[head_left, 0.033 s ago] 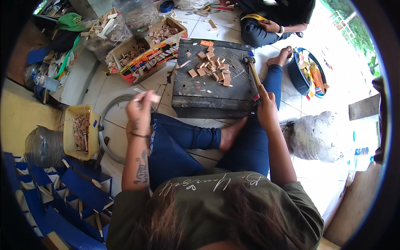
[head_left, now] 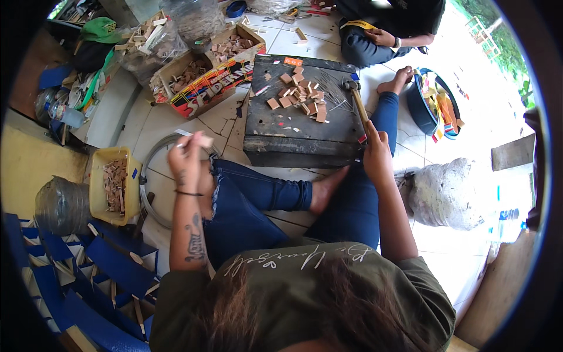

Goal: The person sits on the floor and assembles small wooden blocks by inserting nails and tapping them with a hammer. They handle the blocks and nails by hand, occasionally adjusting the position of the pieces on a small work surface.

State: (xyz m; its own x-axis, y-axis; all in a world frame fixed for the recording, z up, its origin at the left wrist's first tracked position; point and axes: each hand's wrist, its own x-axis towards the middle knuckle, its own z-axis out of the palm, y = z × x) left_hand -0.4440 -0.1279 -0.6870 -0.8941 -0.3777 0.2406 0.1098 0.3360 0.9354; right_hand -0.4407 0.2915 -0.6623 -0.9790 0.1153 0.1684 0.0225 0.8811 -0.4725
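The left hand is raised above the knee, its fingers pinched on a small pale wooden block, flat and squared at the ends. The right hand is closed in a fist around the wooden handle of a hammer, whose dark metal head lies on the far right corner of a slab. This slab is a thick, dark, scuffed board resting on the tiled floor just beyond the person's crossed legs in frayed blue denim. On its top sits a loose heap of blocks, short tan cut pieces with sharp corners, and beside them a fan of thin grey nails. To the left, a yellow plastic tub holds more pale wood pieces stacked on edge, and a thin metal hoop curves on the floor next to it. Behind the slab a printed cardboard box is filled with brownish blocks. At lower left lie blue-painted frames with bare wood strips. To the right stand a lumpy grey sack and a dark round basin of coloured scraps. Another person sits at the top.
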